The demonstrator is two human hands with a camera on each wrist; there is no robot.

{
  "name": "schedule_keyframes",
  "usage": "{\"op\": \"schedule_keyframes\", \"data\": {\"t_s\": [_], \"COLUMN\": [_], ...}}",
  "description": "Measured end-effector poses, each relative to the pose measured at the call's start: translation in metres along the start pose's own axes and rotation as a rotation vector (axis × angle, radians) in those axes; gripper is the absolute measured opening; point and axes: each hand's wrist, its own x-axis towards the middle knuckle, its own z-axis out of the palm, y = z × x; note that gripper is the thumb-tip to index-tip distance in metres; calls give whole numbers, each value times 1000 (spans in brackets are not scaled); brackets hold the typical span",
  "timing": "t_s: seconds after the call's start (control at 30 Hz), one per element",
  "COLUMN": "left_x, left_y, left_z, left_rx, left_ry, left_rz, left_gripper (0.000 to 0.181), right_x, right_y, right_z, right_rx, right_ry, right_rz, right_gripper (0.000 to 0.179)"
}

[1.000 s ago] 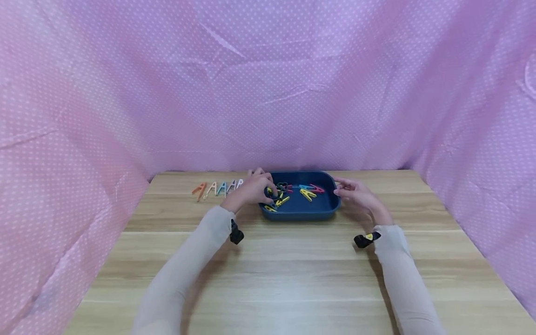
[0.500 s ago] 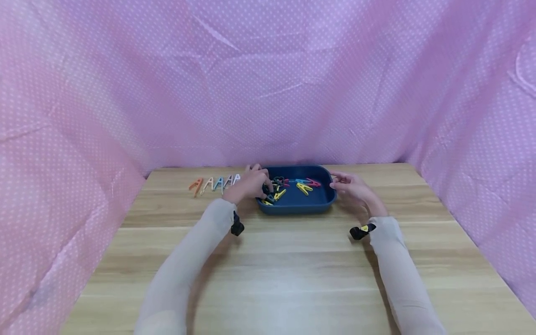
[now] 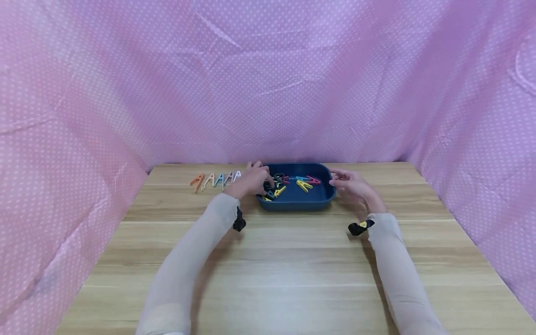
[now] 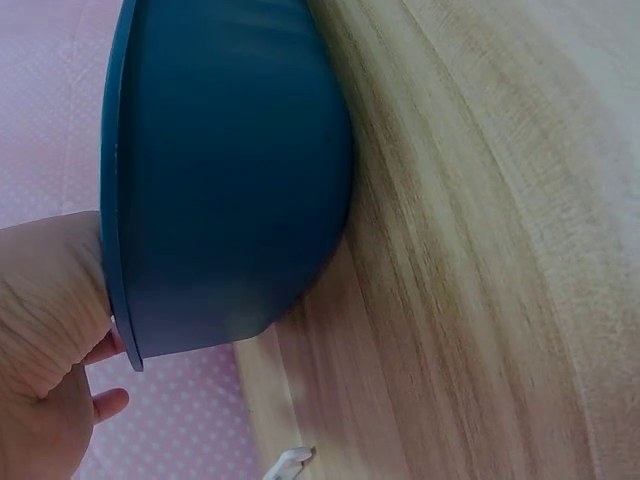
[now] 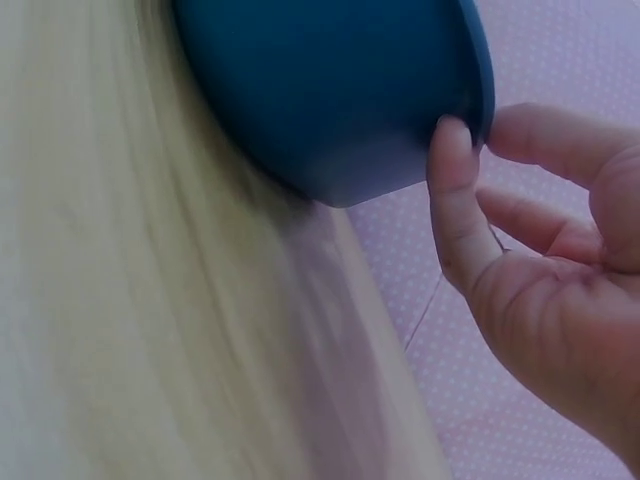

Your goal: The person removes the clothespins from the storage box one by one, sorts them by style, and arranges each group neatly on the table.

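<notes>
A dark blue tray (image 3: 297,205) sits near the table's far edge. Its left end holds dark clothespins (image 3: 278,177) and a yellow clothespin (image 3: 279,190); toward its right lie another yellow clothespin (image 3: 304,186), a red one and a blue one. My left hand (image 3: 253,180) reaches over the left rim, fingers bent down among the dark clothespins; whether they pinch one is hidden. In the left wrist view the tray wall (image 4: 220,180) covers those fingertips. My right hand (image 5: 540,280) pinches the tray's right rim between thumb and fingers.
Left of the tray, several clothespins stand in a row on the table: an orange one (image 3: 197,181), a cream one (image 3: 208,180), a blue one (image 3: 219,179), a purple one (image 3: 229,177) and a white one (image 3: 237,175). Pink dotted cloth (image 3: 276,116) hangs behind and at both sides.
The whole head view has shifted slightly. My left fingers have moved a little down among the clothespins at the tray's left end. The right hand has stayed at the rim.
</notes>
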Motion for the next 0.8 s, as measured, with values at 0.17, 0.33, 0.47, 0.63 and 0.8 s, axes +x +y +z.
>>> {"op": "schedule_keyframes", "data": {"t_s": [0.17,0.33,0.47,0.63,0.8], "left_x": [4,4,3,0,1], "left_y": [-2,0,2,6,8], "left_z": [3,5,4,3,-1], "left_rx": [27,23,37,87,149], "left_ry": [9,16,14,-5,-11], "left_rz": [14,33,49,84,114], "left_gripper": [19,17,17,21,22], "right_x": [2,0,-1,-1,1], "right_y": [-3,-6,-8,-4,-5], "right_z": [-3,-6,-8,-8,-9], "right_rx": [-79,-40,3,21,34], "right_ry": [-15,-71,-115,-135,-140], "right_rz": [-22,8,39,23,30], "right_gripper": [60,57,59,60,61]}}
